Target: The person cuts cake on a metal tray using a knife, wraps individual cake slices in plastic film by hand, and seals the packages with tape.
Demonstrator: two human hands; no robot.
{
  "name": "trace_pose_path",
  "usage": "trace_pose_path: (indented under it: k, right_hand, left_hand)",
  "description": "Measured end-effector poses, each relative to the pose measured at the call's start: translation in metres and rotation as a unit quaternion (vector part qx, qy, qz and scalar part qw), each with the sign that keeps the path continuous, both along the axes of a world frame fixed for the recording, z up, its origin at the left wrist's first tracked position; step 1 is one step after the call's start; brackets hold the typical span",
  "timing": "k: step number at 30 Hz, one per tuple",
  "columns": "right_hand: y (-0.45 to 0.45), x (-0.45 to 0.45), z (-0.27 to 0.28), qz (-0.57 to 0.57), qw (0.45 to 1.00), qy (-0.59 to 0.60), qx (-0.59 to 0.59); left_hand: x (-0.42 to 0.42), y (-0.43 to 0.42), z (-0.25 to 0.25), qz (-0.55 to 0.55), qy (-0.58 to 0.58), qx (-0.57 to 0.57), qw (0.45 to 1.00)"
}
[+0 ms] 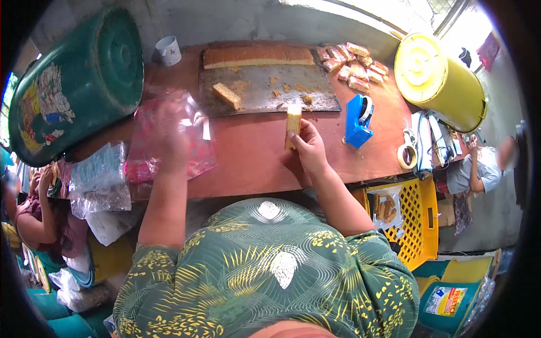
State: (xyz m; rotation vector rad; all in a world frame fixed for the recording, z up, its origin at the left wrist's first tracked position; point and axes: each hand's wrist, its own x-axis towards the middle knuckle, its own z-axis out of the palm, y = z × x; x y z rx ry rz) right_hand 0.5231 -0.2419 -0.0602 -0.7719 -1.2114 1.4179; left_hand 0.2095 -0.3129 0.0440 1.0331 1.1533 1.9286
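A slice of yellow sponge cake (292,125) stands upright in my right hand (309,145), pinched between thumb and fingers above the table's front part. Over a sheet of pink-and-clear plastic wrap (194,155) is my left hand (171,127), smeared by motion, so its fingers cannot be made out. Beyond my hands lies a dark metal tray (265,93) with crumbs on it. A long brown-topped cake (259,56) runs along the tray's back edge, and one loose cake slice (227,96) rests at its left.
Wrapped cake pieces (355,65) are piled at the back right, near a blue tape dispenser (356,124) and a tape roll (406,155). A green barrel (79,84) and a yellow barrel (445,79) flank the table. Clear bags (101,174) lie left; a yellow crate (420,225) stands below right.
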Motion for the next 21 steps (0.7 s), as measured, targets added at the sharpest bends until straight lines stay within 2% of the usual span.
trace_pose_path:
  k: [1, 3, 4, 5, 7, 10, 13, 14, 16, 17, 19, 20, 21]
  right_hand:
    - [0.000, 0.003, 0.000, -0.045, 0.999, 0.005, -0.018]
    - [0.009, 0.017, 0.002, -0.132, 0.990, 0.018, -0.052]
    - [0.009, 0.025, 0.011, -0.157, 0.986, -0.001, -0.049]
    - [0.013, 0.038, 0.010, -0.136, 0.989, 0.044, -0.027]
    - [0.007, 0.048, 0.026, -0.124, 0.986, 0.104, -0.045]
    - [-0.007, 0.064, 0.041, -0.027, 0.977, 0.191, -0.090]
    - [-0.025, 0.064, 0.055, 0.027, 0.966, 0.220, -0.131]
    - [-0.025, 0.068, 0.051, 0.044, 0.968, 0.206, -0.133]
    - [-0.023, 0.075, 0.040, 0.080, 0.971, 0.180, -0.136]
    - [-0.024, 0.071, 0.042, 0.087, 0.986, 0.100, -0.099]
    - [-0.022, 0.057, 0.045, 0.102, 0.993, -0.060, -0.021]
    - [-0.020, 0.050, 0.047, 0.115, 0.991, -0.063, -0.029]
    - [-0.020, 0.043, 0.053, 0.125, 0.983, -0.135, 0.004]
  left_hand:
    - [0.021, 0.002, -0.004, -0.065, 0.040, 0.059, 0.995]
    - [0.053, 0.013, -0.018, -0.066, 0.338, 0.094, 0.934]
    - [0.072, 0.017, -0.022, -0.125, 0.381, 0.124, 0.907]
    - [0.084, 0.010, -0.026, -0.190, 0.521, 0.052, 0.831]
    - [0.116, 0.000, -0.048, -0.334, 0.562, -0.097, 0.750]
    - [0.132, -0.015, -0.063, -0.323, 0.604, -0.060, 0.726]
    - [0.112, -0.004, -0.057, -0.339, 0.493, -0.060, 0.799]
    - [0.099, -0.004, -0.050, -0.321, 0.490, -0.067, 0.808]
    - [0.078, -0.006, -0.062, -0.229, 0.595, -0.145, 0.757]
    - [0.069, -0.010, -0.065, -0.182, 0.641, -0.185, 0.723]
    - [0.051, -0.008, -0.065, -0.200, 0.649, -0.190, 0.709]
    - [0.046, -0.005, -0.064, -0.210, 0.653, -0.189, 0.703]
    - [0.044, -0.002, -0.063, -0.217, 0.653, -0.186, 0.701]
